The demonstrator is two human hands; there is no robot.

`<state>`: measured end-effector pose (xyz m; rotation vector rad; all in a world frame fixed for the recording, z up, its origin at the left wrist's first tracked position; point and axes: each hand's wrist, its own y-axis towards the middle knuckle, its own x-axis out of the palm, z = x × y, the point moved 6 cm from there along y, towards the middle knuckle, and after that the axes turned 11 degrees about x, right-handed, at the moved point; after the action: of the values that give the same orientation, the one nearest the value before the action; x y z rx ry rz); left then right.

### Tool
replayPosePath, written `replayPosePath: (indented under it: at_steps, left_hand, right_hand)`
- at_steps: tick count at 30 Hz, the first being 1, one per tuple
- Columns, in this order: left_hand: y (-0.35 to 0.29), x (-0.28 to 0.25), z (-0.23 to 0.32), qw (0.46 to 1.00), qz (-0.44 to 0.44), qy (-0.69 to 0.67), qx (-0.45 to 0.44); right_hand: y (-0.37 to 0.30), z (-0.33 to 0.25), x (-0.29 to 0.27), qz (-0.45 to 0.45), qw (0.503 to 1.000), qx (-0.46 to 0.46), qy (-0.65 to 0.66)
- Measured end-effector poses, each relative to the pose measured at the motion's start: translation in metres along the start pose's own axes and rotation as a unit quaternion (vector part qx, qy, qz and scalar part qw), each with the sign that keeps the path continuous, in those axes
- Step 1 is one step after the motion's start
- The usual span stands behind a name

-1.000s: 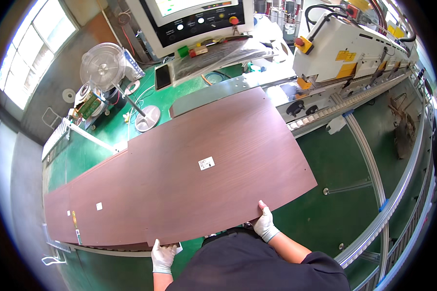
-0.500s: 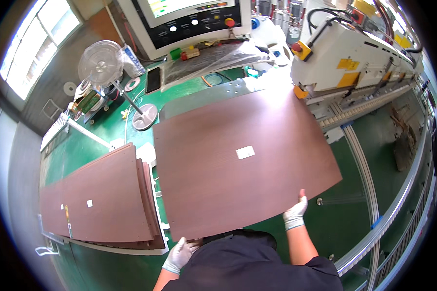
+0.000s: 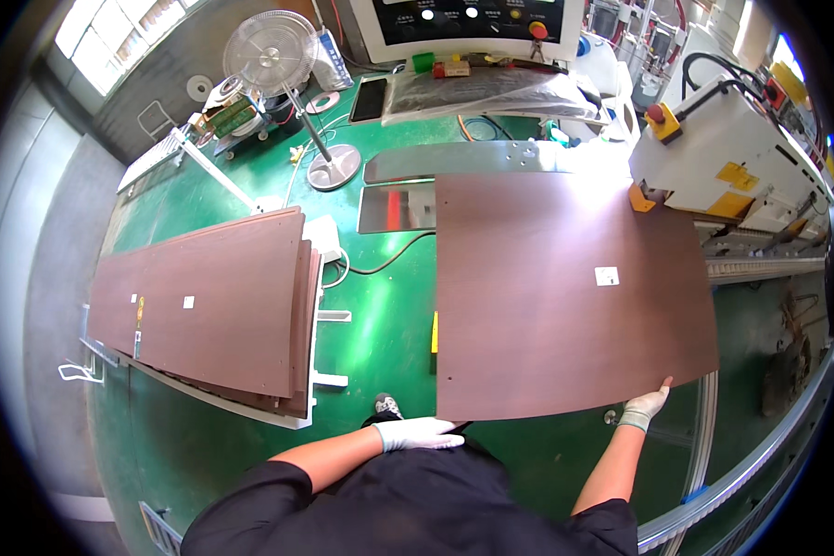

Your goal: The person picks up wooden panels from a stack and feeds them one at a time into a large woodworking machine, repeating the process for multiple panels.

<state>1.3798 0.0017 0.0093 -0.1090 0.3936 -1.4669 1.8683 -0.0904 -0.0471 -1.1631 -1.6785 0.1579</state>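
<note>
A large dark brown board (image 3: 556, 296) with a small white sticker is held flat in front of me, its far edge close to the white edge-banding machine (image 3: 732, 167). My left hand (image 3: 419, 433), in a white glove, holds the board's near left corner. My right hand (image 3: 647, 405), also gloved, grips the near right corner. To my left lies a stack of similar brown boards (image 3: 213, 310) on a low cart.
The green floor (image 3: 380, 315) lies under the board. A standing fan (image 3: 278, 65) and a control panel with a screen (image 3: 473, 23) are at the back. A metal infeed plate (image 3: 435, 167) is beyond the board. A roller rail (image 3: 769, 269) runs right.
The board has been lifted off the stack on the left and carried right toward the machine. Both hands stayed on its near edge while my view turned right.
</note>
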Motion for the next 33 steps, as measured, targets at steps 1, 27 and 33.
replayPosePath:
  at_steps: [1, 27, 33]
  left_hand:
    - [0.008, -0.006, 0.018, 0.999, -0.03, 0.027, -0.014]
    - [-0.308, -0.026, -0.19, 0.437, 0.735, -0.511, -0.091]
    - [-0.315, -0.015, -0.195, 0.475, 0.724, -0.493, -0.085]
  right_hand:
    - [-0.007, 0.011, 0.003, -0.009, 1.0, 0.009, -0.004]
    - [-0.022, 0.09, -0.02, 0.124, 0.987, 0.017, -0.103]
    - [-0.103, 0.308, 0.065, -0.011, 0.93, 0.271, -0.247]
